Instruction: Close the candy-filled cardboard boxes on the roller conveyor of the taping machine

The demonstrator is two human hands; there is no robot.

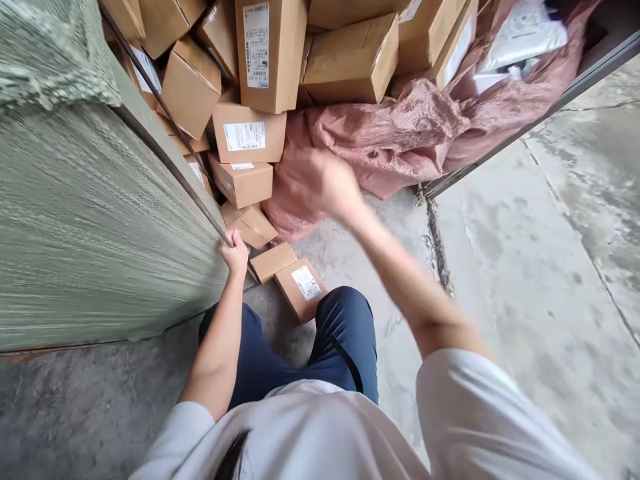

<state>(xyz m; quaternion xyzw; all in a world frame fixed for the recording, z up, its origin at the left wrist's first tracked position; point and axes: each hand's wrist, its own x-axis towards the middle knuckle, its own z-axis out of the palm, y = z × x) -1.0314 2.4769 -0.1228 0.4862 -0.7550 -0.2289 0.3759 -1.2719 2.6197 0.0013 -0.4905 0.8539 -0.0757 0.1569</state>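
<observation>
My left hand (233, 251) is closed round the lower end of a thin dark bar (173, 120) that slants down from the upper left. My right hand (330, 183) is smeared by motion over a pink woven sack (395, 127), so its fingers cannot be read. I cannot tell whether it touches the sack. Cardboard boxes lie to its left, among them a labelled box (250, 133) and a smaller box (243, 183) under it. Between my knees and the pile, a box with a white label (301, 290) rests on the floor against another box (273, 261).
On the left stands a large bulk wrapped in green woven sheeting (100, 227). More cartons (273, 53) are heaped at the top. White plastic parcels (525, 40) lie in the sack's folds at the upper right. A dark metal edge (530, 123) borders the concrete floor (540, 253).
</observation>
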